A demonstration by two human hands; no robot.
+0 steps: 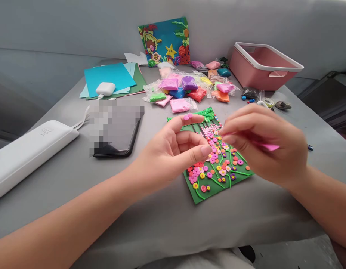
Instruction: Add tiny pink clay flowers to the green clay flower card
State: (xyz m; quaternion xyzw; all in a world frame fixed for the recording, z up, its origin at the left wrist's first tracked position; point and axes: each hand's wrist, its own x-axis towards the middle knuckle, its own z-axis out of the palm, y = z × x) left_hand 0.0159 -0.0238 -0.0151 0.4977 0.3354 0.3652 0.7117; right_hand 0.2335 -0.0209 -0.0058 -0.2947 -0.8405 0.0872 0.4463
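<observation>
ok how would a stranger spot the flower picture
On the grey table, find the left hand and right hand. Below them is the flower picture, green with small clay blossoms. Unlike the blue starfish picture propped up behind, it lies flat.

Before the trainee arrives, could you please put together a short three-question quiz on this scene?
1. True or false: small pink pieces rest on a finger of the left hand.
2. Multiple choice: which figure appears on the upright sea-scene picture? A: a white sailboat; B: a yellow starfish; C: a black anchor.
3. Fill in the colour: the flower picture has a ____ background.

Key: 1. True; 2. B; 3. green.
</observation>
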